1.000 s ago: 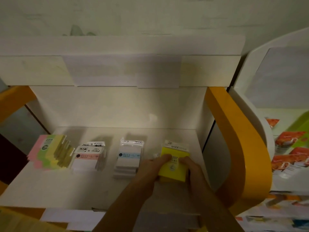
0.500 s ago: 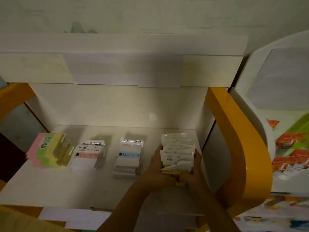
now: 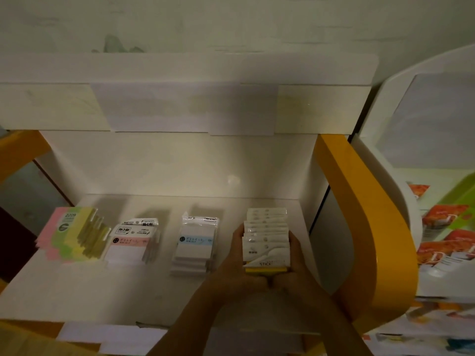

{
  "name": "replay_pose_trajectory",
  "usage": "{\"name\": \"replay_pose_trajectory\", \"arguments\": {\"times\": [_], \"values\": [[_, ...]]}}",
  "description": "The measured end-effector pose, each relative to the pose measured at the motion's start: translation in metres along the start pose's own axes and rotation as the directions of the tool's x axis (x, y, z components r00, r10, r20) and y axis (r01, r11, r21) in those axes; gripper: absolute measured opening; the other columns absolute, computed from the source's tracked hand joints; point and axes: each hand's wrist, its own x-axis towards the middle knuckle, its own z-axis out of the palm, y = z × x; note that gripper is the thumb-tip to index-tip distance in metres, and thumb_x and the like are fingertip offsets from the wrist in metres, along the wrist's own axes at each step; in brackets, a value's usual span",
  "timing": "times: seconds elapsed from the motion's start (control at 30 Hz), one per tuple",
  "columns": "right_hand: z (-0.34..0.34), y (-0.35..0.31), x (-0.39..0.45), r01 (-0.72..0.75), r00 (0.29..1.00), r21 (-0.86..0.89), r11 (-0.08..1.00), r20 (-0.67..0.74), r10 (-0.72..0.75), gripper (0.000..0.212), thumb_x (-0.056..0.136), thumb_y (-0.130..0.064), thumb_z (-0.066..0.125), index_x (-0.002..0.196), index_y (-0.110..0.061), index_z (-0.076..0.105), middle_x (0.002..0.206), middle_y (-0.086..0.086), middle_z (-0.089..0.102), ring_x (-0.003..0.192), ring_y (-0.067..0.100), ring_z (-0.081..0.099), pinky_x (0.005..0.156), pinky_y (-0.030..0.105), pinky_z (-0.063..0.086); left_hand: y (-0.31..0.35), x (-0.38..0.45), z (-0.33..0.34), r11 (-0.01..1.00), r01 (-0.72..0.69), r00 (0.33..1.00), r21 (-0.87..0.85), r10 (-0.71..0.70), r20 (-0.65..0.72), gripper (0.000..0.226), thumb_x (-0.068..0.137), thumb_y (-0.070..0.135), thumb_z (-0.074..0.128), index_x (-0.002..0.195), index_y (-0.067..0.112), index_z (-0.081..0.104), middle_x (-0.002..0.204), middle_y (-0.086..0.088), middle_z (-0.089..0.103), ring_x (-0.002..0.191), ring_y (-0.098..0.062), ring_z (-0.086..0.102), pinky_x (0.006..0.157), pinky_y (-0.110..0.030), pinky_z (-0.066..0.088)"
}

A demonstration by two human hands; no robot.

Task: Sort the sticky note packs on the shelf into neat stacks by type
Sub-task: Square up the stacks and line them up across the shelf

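Note:
On the white shelf (image 3: 77, 291) stand several rows of sticky note packs. At the right, a row of yellow packs (image 3: 266, 242) stands on edge, white header cards showing. My left hand (image 3: 235, 263) grips its left side and my right hand (image 3: 295, 263) grips its right side, palms meeting under the front pack. To the left lie a blue-labelled white stack (image 3: 194, 246), a pink-labelled white stack (image 3: 131, 241) and a fanned pink, green and yellow stack (image 3: 74, 235).
An orange curved side panel (image 3: 370, 227) bounds the shelf on the right, with another display of orange packets (image 3: 447, 227) beyond it. An upper shelf board (image 3: 180, 104) overhangs. Another orange panel (image 3: 18, 150) stands at the left.
One second ago a yellow pack lay face-up between my hands; the packs have since been tipped up on edge into a row, and both hands now clasp its sides.

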Motion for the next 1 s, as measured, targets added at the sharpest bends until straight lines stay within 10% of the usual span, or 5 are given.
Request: {"name": "replay_pose_trajectory", "arguments": {"times": [0.2, 0.33, 0.63, 0.87, 1.0], "values": [[-0.007, -0.023, 0.013, -0.066, 0.998, 0.084, 0.994, -0.014, 0.067, 0.074, 0.058, -0.05, 0.078, 0.124, -0.024, 0.059, 0.117, 0.005, 0.068, 0.101, 0.021, 0.069, 0.079, 0.037, 0.059, 0.031, 0.01, -0.001, 0.901, 0.228, 0.903, -0.37, -0.338, -0.267, 0.034, 0.084, 0.024, 0.076, 0.117, 0.019, 0.065, 0.105, -0.005, 0.075, 0.091, -0.015, 0.074, 0.078, -0.033, 0.061], [-0.003, -0.025, 0.024, -0.167, 0.977, 0.078, 0.983, -0.118, 0.176, 0.037, 0.085, -0.044, 0.066, 0.114, -0.021, 0.064, 0.102, 0.0, 0.069, 0.091, 0.018, 0.068, 0.077, 0.035, 0.055, 0.037, 0.028, -0.004, 0.812, 0.385, 0.826, -0.439, -0.515, -0.228, 0.07, 0.056, 0.064, 0.082, 0.105, 0.014, 0.074, 0.097, -0.006, 0.078, 0.093, -0.025, 0.075, 0.092, -0.046, 0.058], [-0.001, -0.005, 0.047, -0.411, 0.873, 0.021, 0.912, -0.279, 0.4, 0.125, 0.029, -0.09, 0.059, 0.132, -0.019, 0.051, 0.124, 0.013, 0.057, 0.105, 0.033, 0.061, 0.092, 0.047, 0.052, -0.001, 0.054, 0.0, 0.762, 0.533, 0.737, -0.368, -0.632, -0.24, 0.115, 0.029, 0.093, 0.073, 0.119, 0.02, 0.07, 0.112, -0.008, 0.072, 0.102, -0.029, 0.07, 0.094, -0.048, 0.055], [0.014, 0.0, 0.029, -0.124, 0.943, 0.303, 0.945, -0.259, 0.207, 0.065, 0.081, -0.077, 0.043, 0.124, -0.033, 0.065, 0.118, 0.0, 0.07, 0.109, 0.02, 0.066, 0.095, 0.045, 0.051, 0.047, 0.025, 0.016, 0.726, 0.185, 0.846, -0.662, -0.46, -0.268, 0.049, 0.1, 0.052, 0.038, 0.105, 0.019, 0.075, 0.097, -0.007, 0.078, 0.084, -0.013, 0.076, 0.067, -0.02, 0.058], [0.028, 0.004, 0.009, 0.068, 0.954, 0.157, 0.985, -0.299, -0.018, 0.045, 0.096, -0.058, 0.042, 0.139, -0.044, 0.045, 0.139, -0.018, 0.054, 0.128, 0.001, 0.05, 0.109, 0.036, 0.038, 0.038, 0.028, 0.031, 0.688, 0.005, 0.847, -0.726, -0.389, -0.363, 0.044, 0.104, 0.04, 0.037, 0.139, 0.021, 0.056, 0.121, -0.013, 0.071, 0.103, -0.023, 0.072, 0.071, -0.026, 0.06]]}}
